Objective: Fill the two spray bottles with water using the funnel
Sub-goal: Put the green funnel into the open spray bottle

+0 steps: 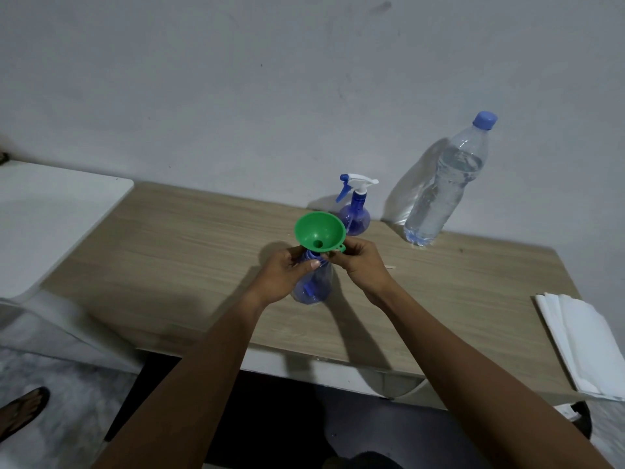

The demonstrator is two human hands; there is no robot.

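Note:
A green funnel (pixel 319 231) sits tilted in the neck of a blue spray bottle (pixel 313 286) standing mid-table with no spray head on it. My left hand (pixel 287 274) grips this bottle around its upper body. My right hand (pixel 360 262) pinches the funnel at its small tab on the rim. A second blue spray bottle (pixel 355 214), with its white and blue trigger head on, stands behind near the wall. A large clear water bottle (pixel 446 184) with a blue cap stands upright at the back right, mostly full.
The wooden table (pixel 186 248) runs along a grey wall. A stack of white paper napkins (pixel 581 340) lies at its right front edge. A white surface (pixel 50 214) adjoins the table on the left. A sandalled foot (pixel 23 411) shows on the floor at lower left.

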